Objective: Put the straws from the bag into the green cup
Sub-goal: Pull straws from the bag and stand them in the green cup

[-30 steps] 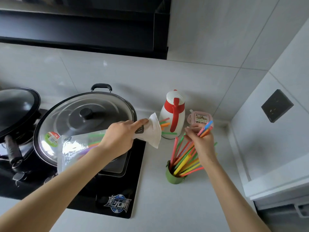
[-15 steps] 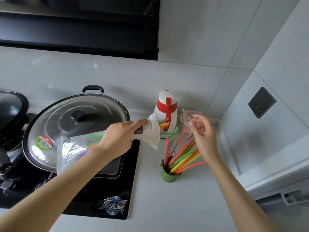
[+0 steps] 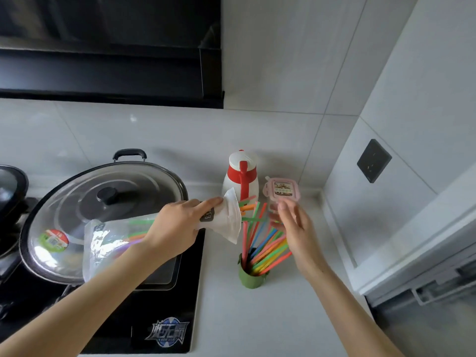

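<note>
My left hand (image 3: 177, 225) grips a clear plastic bag (image 3: 113, 240) near its white mouth and holds it level above the stove. Green and orange straws (image 3: 246, 206) poke out of the bag's mouth towards the right. A small green cup (image 3: 251, 278) stands on the counter below, packed with several coloured straws (image 3: 268, 249) that fan up to the right. My right hand (image 3: 293, 228) hovers just right of the bag's mouth, above the fanned straws, fingers spread and holding nothing.
A large wok with a glass lid (image 3: 103, 202) sits on the black stove (image 3: 159, 318) at left. Behind the cup stand a white and red jug (image 3: 240, 176) and a pink-lidded box (image 3: 282, 189). A side wall with a dark socket (image 3: 373, 161) closes the right.
My right hand let go of the bundle of straws into the cup, lifted, and now sits open beside the bag's mouth. The left hand kept the bag in place.
</note>
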